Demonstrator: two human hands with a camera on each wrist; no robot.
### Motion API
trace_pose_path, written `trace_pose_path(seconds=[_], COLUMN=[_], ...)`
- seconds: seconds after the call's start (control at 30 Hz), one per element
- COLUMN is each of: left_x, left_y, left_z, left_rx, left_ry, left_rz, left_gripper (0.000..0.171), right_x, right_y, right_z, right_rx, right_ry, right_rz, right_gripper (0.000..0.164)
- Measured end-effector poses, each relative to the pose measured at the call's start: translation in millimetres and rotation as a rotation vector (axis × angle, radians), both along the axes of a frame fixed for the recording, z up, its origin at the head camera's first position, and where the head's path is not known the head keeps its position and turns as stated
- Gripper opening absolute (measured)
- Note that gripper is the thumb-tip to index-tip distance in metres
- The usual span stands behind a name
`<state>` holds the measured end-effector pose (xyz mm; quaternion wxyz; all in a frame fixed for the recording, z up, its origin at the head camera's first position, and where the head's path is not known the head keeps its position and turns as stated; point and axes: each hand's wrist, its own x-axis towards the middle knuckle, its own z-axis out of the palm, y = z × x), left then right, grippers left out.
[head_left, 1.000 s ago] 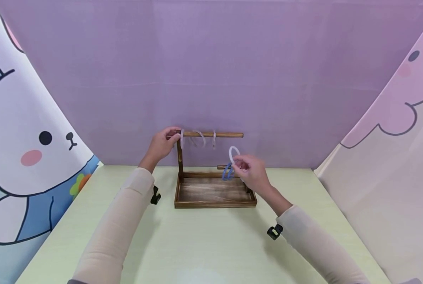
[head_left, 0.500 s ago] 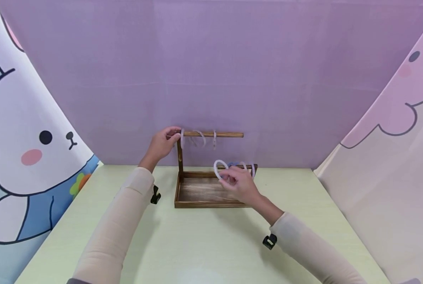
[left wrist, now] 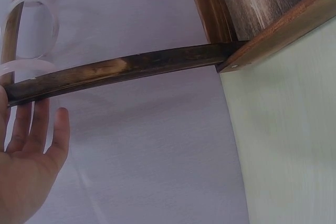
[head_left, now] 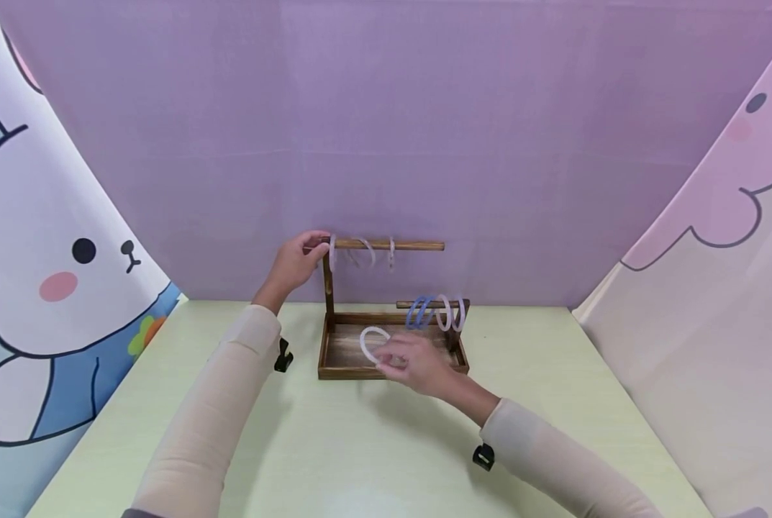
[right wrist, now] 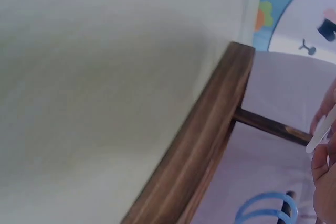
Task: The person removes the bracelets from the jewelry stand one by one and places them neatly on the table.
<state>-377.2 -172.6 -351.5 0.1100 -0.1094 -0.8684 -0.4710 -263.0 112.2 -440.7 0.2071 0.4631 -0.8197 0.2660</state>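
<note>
My left hand grips the top of the upright post of a brown wooden jewellery stand. In the left wrist view its fingers lie behind the dark post. A white bangle is pinched between the thumb and fingers of my right hand, over the front of the stand's tray. The right wrist view catches that hand at its right edge, with the bangle seen edge-on. Several pale bangles hang from the upper bar. Blue bangles and pale lilac ones hang on the short lower bar.
The stand sits on a pale green table, towards its back edge. Behind rises a purple cloth backdrop. Printed cartoon panels close off the left and right sides.
My right hand has carried the white bangle left and down from the lower bar to the front of the tray, uncovering the bangles on that bar. The left hand has stayed put.
</note>
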Motion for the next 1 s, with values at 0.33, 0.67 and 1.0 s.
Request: trace_pose_path(seconds=[0.33,0.67,1.0], left_x=[1.9,3.5,4.6], left_y=[0,0,0], left_z=[0.8,0.6,2.0], left_rx=[-0.007,-0.009,0.011], left_ry=[0.010,-0.001,-0.005], left_rz=[0.001,-0.001,-0.013], left_gripper=[0.035,0.037,0.036], right_x=[8.1,14.4,16.2], right_y=[-10,-18,-25], right_z=[-13.8,-21.2,-35.6], right_rx=[0.153,0.229,0.277], right_ry=[0.151,0.155,0.210], right_rz=[0.053,0.104,0.125], right_gripper=[0.019,0.016,0.017])
